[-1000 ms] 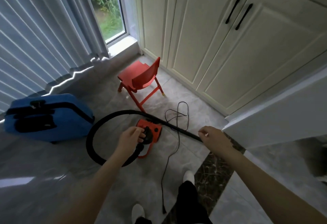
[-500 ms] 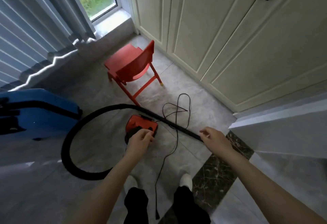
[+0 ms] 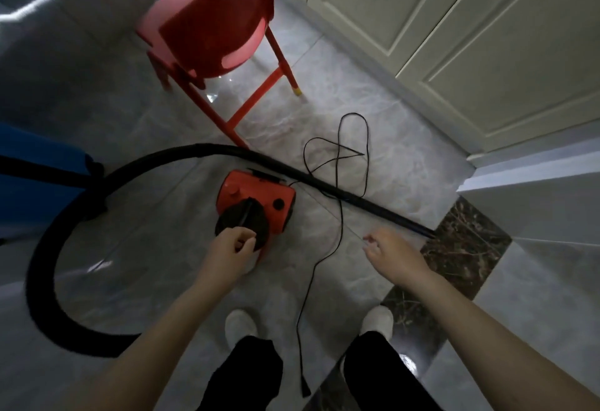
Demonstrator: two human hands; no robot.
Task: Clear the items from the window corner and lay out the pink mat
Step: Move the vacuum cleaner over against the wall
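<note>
A small red vacuum cleaner [image 3: 259, 193] with a black lid sits on the grey tiled floor in front of my feet. My left hand [image 3: 232, 251] curls its fingers on the near rim of that lid. The thick black hose [image 3: 42, 264] loops out to the left and back across to a thin black wand [image 3: 383, 214] lying on the floor. My right hand [image 3: 389, 253] hovers just short of the wand with fingers apart and nothing in it. The thin power cord [image 3: 337, 238] trails between my hands. No pink mat is in view.
A red child's chair [image 3: 214, 18] stands beyond the vacuum cleaner, one leg touching the hose. A blue suitcase [image 3: 35, 183] lies at the left. Cream cabinet doors [image 3: 454, 37] run along the right, and a white wall corner [image 3: 535, 183] juts in beside a dark marble tile [image 3: 467, 248].
My right hand has let go of the wand, which now lies on the floor. My left hand has slid back off the handle to the lid's near rim. The view has tilted down.
</note>
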